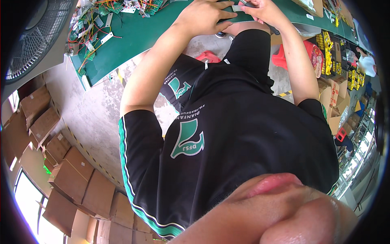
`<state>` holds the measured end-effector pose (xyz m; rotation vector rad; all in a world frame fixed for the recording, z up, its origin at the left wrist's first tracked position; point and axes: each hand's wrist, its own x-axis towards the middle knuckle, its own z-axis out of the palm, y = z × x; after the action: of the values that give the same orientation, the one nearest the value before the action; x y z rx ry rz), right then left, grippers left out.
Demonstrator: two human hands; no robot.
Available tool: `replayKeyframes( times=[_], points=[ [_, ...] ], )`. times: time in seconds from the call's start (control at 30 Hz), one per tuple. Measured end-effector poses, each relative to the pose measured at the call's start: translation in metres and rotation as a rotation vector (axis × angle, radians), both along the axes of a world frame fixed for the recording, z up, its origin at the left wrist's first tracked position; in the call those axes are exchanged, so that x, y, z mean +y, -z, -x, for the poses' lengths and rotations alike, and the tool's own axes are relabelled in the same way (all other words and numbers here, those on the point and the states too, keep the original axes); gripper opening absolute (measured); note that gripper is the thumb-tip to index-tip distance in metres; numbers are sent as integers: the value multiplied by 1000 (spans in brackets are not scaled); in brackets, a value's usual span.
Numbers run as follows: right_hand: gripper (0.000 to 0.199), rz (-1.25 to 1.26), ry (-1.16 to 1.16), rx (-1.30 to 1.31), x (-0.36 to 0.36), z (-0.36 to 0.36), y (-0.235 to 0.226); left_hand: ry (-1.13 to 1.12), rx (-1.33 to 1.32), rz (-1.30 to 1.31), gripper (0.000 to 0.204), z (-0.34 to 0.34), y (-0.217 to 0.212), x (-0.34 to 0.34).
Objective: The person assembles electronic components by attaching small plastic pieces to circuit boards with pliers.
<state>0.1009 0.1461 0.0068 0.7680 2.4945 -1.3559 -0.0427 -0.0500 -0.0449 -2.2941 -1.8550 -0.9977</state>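
Both hands are at the top edge of the view, over a green-topped table (134, 38). My left hand (203, 17) lies palm down, its fingers spread toward the right, and seems to hold nothing. Close to its fingertips, between the two hands, is a small whitish flat piece (236, 8). My right hand (264, 12) has thumb and fingers pinched together around a small silver-grey piece (246, 4). The upper picture edge cuts off part of this work, so I cannot tell whether the two pieces are joined.
Circuit boards with coloured wires (95, 30) lie heaped at the table's left. A fan (34, 36) stands beyond them. Cardboard boxes (73, 171) are stacked at the lower left. To the right are a red plastic bag (313, 57), yellow parts on racks (327, 44) and open cartons (335, 101).
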Motion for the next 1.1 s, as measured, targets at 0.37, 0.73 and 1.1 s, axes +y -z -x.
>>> replayKeyframes(
  times=[0.37, 0.73, 1.1],
  points=[
    [10, 77, 4, 13, 0, -4, 2, -11, 1, 6, 33, -1, 2, -2],
    [9, 36, -13, 25, -4, 0, -1, -34, -4, 5, 34, 2, 12, -1],
    [17, -257, 86, -111, -37, 14, -26, -32, -7, 9, 35, 0, 17, 0]
  ],
)
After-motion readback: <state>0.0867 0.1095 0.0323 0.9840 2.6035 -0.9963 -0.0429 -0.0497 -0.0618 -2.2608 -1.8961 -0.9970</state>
